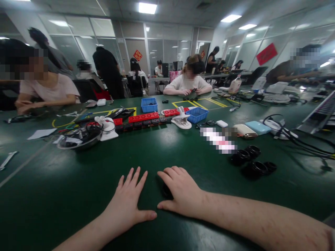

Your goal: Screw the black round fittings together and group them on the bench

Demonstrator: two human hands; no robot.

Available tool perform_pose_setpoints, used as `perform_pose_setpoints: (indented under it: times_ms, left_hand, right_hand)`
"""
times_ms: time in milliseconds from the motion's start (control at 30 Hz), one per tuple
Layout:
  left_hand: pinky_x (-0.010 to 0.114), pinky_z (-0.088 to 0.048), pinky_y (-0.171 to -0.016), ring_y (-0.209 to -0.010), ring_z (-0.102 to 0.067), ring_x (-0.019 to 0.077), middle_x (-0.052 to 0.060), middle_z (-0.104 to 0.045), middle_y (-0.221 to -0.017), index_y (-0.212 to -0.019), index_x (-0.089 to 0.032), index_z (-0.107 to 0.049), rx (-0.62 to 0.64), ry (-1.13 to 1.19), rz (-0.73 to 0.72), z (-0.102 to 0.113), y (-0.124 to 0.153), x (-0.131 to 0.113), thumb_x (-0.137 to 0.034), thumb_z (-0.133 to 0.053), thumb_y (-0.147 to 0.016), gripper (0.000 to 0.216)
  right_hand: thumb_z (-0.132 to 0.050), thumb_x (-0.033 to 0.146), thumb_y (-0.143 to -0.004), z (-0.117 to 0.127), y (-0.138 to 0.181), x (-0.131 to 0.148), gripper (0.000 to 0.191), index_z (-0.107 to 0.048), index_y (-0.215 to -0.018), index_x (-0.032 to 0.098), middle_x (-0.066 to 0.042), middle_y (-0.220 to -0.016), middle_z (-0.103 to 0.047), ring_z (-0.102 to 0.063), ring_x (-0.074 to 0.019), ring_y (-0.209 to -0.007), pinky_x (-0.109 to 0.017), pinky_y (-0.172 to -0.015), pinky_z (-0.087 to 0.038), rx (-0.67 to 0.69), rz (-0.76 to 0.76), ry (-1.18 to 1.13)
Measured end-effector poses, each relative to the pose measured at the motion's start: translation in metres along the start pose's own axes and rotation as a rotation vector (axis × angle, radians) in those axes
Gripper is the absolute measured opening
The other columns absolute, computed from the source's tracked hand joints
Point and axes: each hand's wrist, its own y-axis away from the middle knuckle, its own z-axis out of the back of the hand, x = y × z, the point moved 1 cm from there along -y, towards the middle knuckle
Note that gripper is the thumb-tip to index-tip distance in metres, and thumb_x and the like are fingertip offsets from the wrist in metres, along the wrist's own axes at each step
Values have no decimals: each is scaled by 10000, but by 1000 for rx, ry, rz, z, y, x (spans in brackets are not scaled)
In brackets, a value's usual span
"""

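Observation:
My left hand (127,202) lies flat on the green table (86,177), fingers spread and thumb stretched toward the right hand, holding nothing. Just beside it, my right hand (181,186) curves over a black object (166,191), fingers on the far side and thumb on the near side. Most of that object is hidden under the palm, so its exact kind does not show. Farther right stand several black ring-shaped parts, among them a near one (258,169) and one behind it (240,157).
Across the middle lie a metal bowl (78,144) of dark parts, a red-and-black power strip (143,118), a white clip base (181,120) and blue bins, one here (197,114). A wrench (8,160) lies far left. Cables (309,143) run at right. Other people sit around the table.

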Motion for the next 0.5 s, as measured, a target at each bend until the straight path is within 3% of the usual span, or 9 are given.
perform_pose_setpoints:
  times_ms: [100, 267, 500]
  left_hand:
    - [546, -120, -1034, -1322, -19, 347, 148, -55, -1458, -1400, -183, -148, 18, 17, 4, 3, 0, -1, -777, -509, -554, 1095]
    - [555, -114, -1031, -1318, -3, 356, 146, -44, -1457, -1400, -187, -143, 16, 40, 3, 2, 0, 0, -787, -496, -557, 1094]
    - [561, -108, -1033, -1317, 7, 358, 135, -25, -1459, -1403, -192, -130, 33, 50, 6, 1, 0, 0, -806, -484, -545, 1113]
  right_hand:
    - [-659, 543, -633, 0, 1, -4, 710, -484, -1195, 145, -93, -1076, -545, -475, -246, -971, -398, -846, -387, -14, -46, -10]
    - [-610, 380, -750, 3, 2, -7, 330, -591, -1019, 190, -53, -952, -570, -494, -199, -898, -338, -777, -391, 38, -55, -17]
    - [-636, 397, -741, 7, 0, -12, 370, -598, -1057, 210, -57, -924, -569, -509, -192, -831, -328, -718, -400, 81, -44, 1]
